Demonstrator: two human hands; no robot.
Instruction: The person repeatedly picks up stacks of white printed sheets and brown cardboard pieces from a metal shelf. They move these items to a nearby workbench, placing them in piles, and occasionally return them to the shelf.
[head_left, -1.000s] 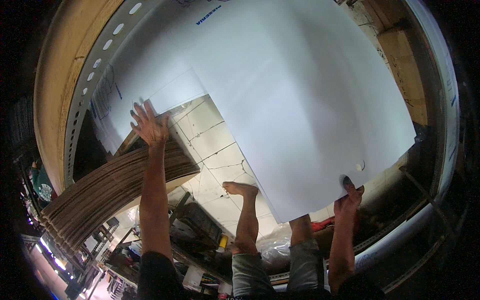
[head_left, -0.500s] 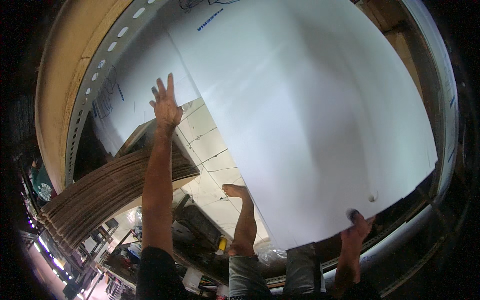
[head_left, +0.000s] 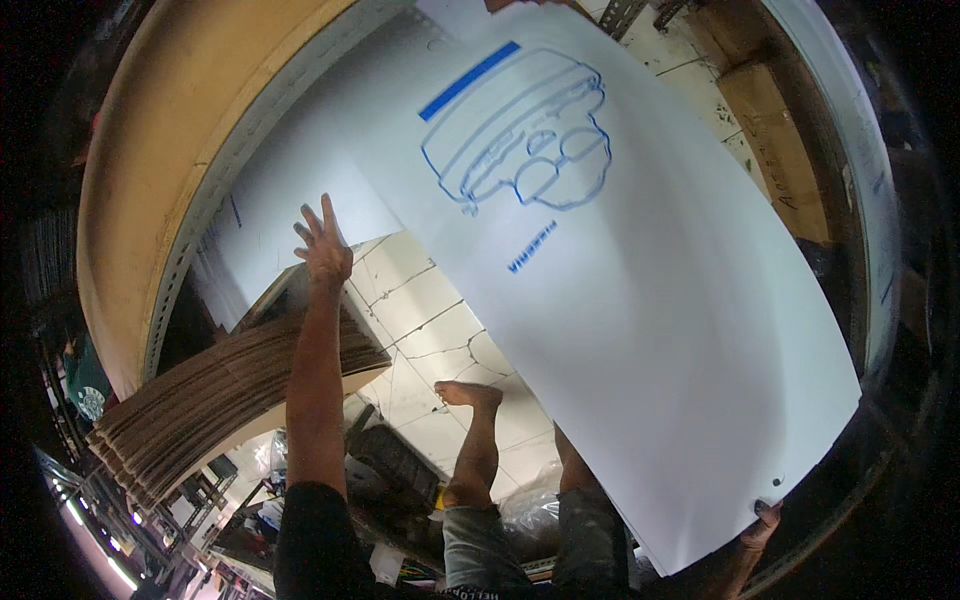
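A large white printed sheet (head_left: 640, 330), with a blue line drawing and a blue bar toward its far end, slants across the view from the far middle to the near right. My right hand (head_left: 762, 525) grips its near right edge, thumb on top and the other fingers hidden below. My left hand (head_left: 325, 250) is spread, fingers apart, against another white sheet (head_left: 315, 195) at the left. At the top edge, part of what looks like another person's hand (head_left: 510, 3) meets the far end of the printed sheet.
A thick stack of brown corrugated cardboard (head_left: 230, 405) lies below my left forearm. A perforated metal angle bar (head_left: 185, 245) and a tan panel (head_left: 130, 200) curve along the left. Cracked floor tiles (head_left: 430, 320) show beneath. A brown carton (head_left: 770, 130) stands far right.
The printed sheet has shifted nearer and to the right, bringing its blue drawing into view. My right hand has moved right and down with its edge. My left hand stays spread, slightly lower in view.
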